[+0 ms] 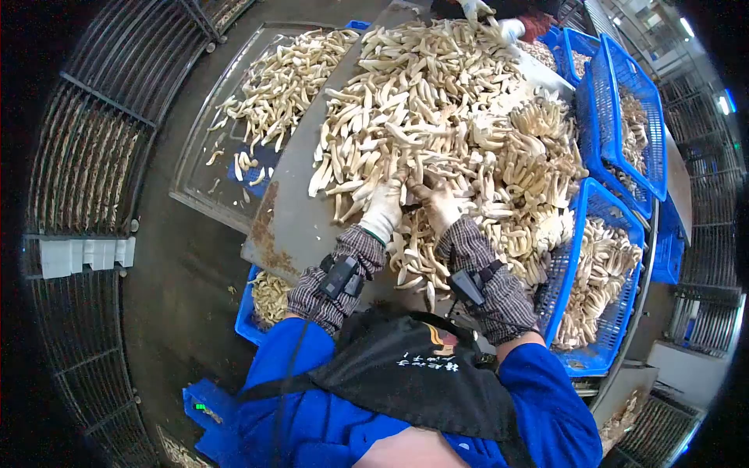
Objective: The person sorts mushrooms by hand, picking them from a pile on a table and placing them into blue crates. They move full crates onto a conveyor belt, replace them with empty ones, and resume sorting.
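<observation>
Both gloved hands, the left hand (384,209) and right hand (439,204), dig into the mushrooms (437,101) heaped on the desk (292,218), each grip half buried so I cannot tell its state.

Sorting table, heaped pale mushrooms.
Left hand (384,209) and right hand (439,204), both in white gloves, dig into the mushroom pile (437,117) on the metal table (292,226). Blue crates (616,117) with more mushrooms along the right edge; a tray (226,195) of mushrooms at left. Another person's gloved hand (511,30) at the far end.
</observation>
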The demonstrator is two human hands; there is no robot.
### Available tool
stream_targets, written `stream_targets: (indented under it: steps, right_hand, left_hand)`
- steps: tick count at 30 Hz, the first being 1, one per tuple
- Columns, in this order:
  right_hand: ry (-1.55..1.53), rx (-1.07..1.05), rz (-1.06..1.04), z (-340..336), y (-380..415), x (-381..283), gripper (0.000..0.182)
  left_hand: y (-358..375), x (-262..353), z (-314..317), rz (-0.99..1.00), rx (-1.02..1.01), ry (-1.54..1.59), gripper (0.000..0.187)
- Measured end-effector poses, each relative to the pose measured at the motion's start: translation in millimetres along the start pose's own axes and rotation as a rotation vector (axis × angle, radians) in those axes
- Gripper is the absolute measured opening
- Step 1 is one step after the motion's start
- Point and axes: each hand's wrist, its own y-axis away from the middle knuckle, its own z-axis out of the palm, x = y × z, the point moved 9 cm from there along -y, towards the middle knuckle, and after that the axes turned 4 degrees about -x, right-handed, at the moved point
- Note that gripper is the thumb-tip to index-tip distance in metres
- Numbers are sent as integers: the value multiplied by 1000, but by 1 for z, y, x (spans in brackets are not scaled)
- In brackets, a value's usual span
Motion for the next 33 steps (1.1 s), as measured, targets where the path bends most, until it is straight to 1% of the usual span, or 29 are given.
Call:
stream_targets:
  steps: [1,3,4,5,7,8,9,10,11,12,13,14,15,16,17,18,19,20,21,22,23,24,25,26,28,29,31,32,33]
  right_hand:
    - [68,7,-20,1,2,-5,58]
    - [-80,73,-83,-4,6,-4,32]
    - [-2,133,-111,-9,11,-4,32]
    - [-3,136,-110,-11,10,0,32]
    - [-242,319,56,-30,11,25,38]
    - [-237,318,59,-29,14,20,38]
    - [-69,218,20,-16,19,0,41]
    - [95,119,-20,-2,24,-18,44]
    - [258,21,-60,10,26,-28,46]
    - [329,-4,-165,-9,-18,33,52]
    - [331,-1,-167,-14,-14,28,52]
    - [224,-84,-180,-8,-4,13,53]
    - [22,-60,38,-8,-2,15,57]
    - [-189,9,247,-6,5,13,63]
    - [-189,9,247,-10,3,22,63]
    - [52,-24,-58,-19,-7,16,57]
    - [319,-11,-208,-31,-18,27,55]
    - [625,54,-358,-42,-28,39,53]
    - [894,164,-497,-54,-35,52,50]
    - [537,-2,-324,-57,-44,66,59]
    - [260,-11,-99,-54,-43,69,60]
    - [-91,52,122,-50,-35,71,61]
    - [-391,180,309,-46,-22,72,62]
    - [-81,166,34,-51,-23,47,43]
    - [229,148,-241,-48,-23,17,25]
    - [55,185,-103,-55,-34,25,27]
    - [-294,255,175,-60,-45,48,31]
    - [-312,271,209,-62,-48,49,35]
    - [-218,293,188,-68,-53,41,40]
  left_hand:
    - [4,2,1,-6,4,-2,27]
    - [12,12,1,16,22,288,32]
    - [-15,5,4,173,-352,470,31]
    - [-29,-6,4,248,-759,651,31]
    - [-11,-4,-4,-69,-136,550,31]
    - [9,7,0,-155,17,435,34]
    - [9,-1,-1,-156,19,437,34]
    - [6,4,-3,9,-43,194,39]
    - [15,14,1,0,-7,53,41]
    - [25,25,5,-14,28,-87,44]
    - [22,24,6,-13,25,-86,44]
    - [17,14,19,-113,-111,144,33]
    - [15,8,32,-212,-245,373,25]
    - [18,-1,26,-343,-241,236,20]
    - [18,-1,24,-343,-240,236,20]
    - [17,-1,17,-332,-180,198,18]
    - [17,1,13,-325,-137,216,17]
    - [18,3,9,-316,-93,233,16]
    - [18,5,5,-306,-50,250,16]
    - [18,14,-2,-264,-43,72,29]
    - [13,14,-2,-227,-67,12,37]
    - [7,14,-3,-190,-89,-48,44]
    - [7,21,2,-151,-108,-108,51]
    - [9,32,8,-41,-136,-223,53]
    - [18,43,16,-56,-158,-343,50]
    - [12,36,10,-57,-157,-343,50]
    - [7,56,15,481,-224,-719,51]
    - [27,66,28,44,-163,-318,46]
    - [21,61,23,40,-161,-318,46]
